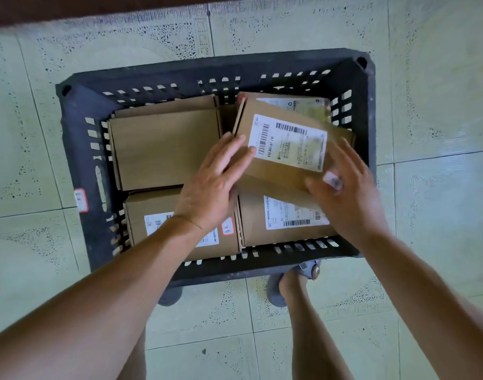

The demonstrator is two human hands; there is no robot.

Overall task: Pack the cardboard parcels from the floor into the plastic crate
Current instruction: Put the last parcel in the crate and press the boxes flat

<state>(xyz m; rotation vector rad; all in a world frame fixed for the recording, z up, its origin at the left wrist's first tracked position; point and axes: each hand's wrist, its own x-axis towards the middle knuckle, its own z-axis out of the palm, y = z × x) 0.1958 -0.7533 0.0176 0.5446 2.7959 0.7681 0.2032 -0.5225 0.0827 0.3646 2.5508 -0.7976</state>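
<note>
In the crate's (221, 64) far right quarter, the top parcel (276, 171) lies tilted across the layer below. The left grip (215, 176) lays straight fingers on its left edge. The right grip (350, 193) is blurred at its near right corner, and I cannot tell whether it pinches. Released askew, the parcel could slide or sit proud. Its white label (288, 142) shows barcodes, but the digits are unclear. A red-bordered, handwritten sticker (80, 200) marks the crate's left wall.

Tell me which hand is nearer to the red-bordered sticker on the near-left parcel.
Left. The left hand lies just beyond the red-bordered sticker, its wrist beside it; the right hand is farther right, at the tilted parcel.
</note>
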